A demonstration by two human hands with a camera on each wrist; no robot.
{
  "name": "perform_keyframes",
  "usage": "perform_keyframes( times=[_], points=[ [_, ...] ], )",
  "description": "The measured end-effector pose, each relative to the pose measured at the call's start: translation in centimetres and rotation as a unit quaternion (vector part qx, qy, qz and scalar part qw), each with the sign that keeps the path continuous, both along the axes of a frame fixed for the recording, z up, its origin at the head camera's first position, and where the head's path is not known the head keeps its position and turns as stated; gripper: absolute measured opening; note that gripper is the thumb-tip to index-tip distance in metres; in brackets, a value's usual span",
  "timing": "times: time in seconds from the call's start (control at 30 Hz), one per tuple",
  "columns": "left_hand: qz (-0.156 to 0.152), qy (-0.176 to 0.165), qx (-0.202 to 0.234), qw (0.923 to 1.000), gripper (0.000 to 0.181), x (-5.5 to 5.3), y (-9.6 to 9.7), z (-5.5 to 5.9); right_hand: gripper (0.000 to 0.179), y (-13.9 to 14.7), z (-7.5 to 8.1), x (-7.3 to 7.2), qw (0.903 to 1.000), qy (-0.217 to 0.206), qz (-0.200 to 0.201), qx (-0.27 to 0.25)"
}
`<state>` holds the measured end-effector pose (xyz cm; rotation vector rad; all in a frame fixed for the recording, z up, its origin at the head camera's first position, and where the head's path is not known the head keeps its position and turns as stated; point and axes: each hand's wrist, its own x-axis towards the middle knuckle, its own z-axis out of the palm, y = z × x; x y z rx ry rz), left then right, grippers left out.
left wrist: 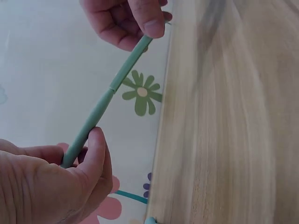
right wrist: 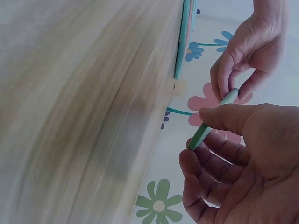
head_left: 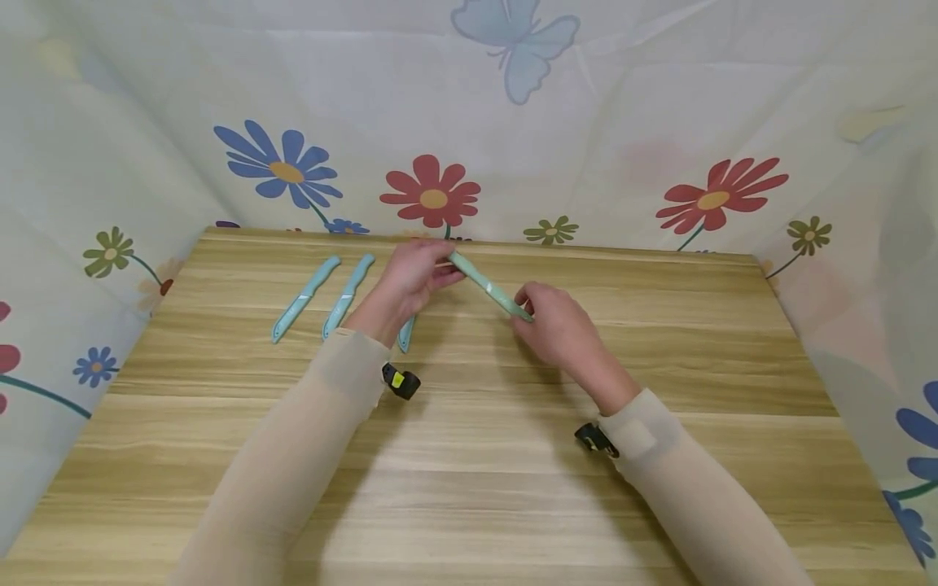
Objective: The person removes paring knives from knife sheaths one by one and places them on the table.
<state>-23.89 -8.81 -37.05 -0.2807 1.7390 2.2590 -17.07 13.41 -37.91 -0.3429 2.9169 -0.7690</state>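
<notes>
A pale green knife in a matching sheath is held slantwise above the wooden table, between both hands. My left hand pinches the rounded handle end, thumb against the fingers. At the other end, my right hand grips the sheath tip between thumb and fingers. The left wrist view shows the handle meeting the sheath at a small step. Left of the hands lie two light blue sheathed knives side by side, handles pointing away. Another blue knife is mostly hidden under my left hand.
The wood-grain table ends at the back against a white cloth printed with flowers and a butterfly. Similar cloth hangs at both sides. Small black cameras sit on both sleeved wrists.
</notes>
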Motion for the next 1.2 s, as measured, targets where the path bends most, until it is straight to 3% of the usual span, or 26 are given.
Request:
perform_keyframes(
  times=[0.2,0.73,0.87,0.93,1.1,1.2],
  points=[
    [0.000,-0.001,0.023,0.9997,0.030,1.4,-0.1,0.2,0.023,0.5,0.1,0.5,0.9999,0.013,0.001,-0.005],
    [0.022,-0.005,0.075,0.9969,0.046,5.0,-0.6,0.1,0.020,1.7,0.0,1.6,0.9940,0.103,0.034,-0.008],
    [0.026,0.000,0.090,0.9956,0.043,5.6,-0.6,-0.1,0.020,2.1,0.0,1.9,0.9913,0.126,0.036,-0.006],
    [0.027,0.000,0.100,0.9946,0.051,5.9,-0.6,-0.2,0.020,2.2,0.0,2.0,0.9906,0.132,0.037,-0.008],
    [0.031,-0.012,0.116,0.9927,0.092,6.6,-0.7,-0.5,0.021,2.5,-0.2,2.2,0.9889,0.141,0.044,-0.015],
    [0.035,-0.021,0.112,0.9929,0.098,6.9,-0.8,-0.7,0.021,2.7,-0.3,2.3,0.9878,0.147,0.048,-0.016]
  ],
)
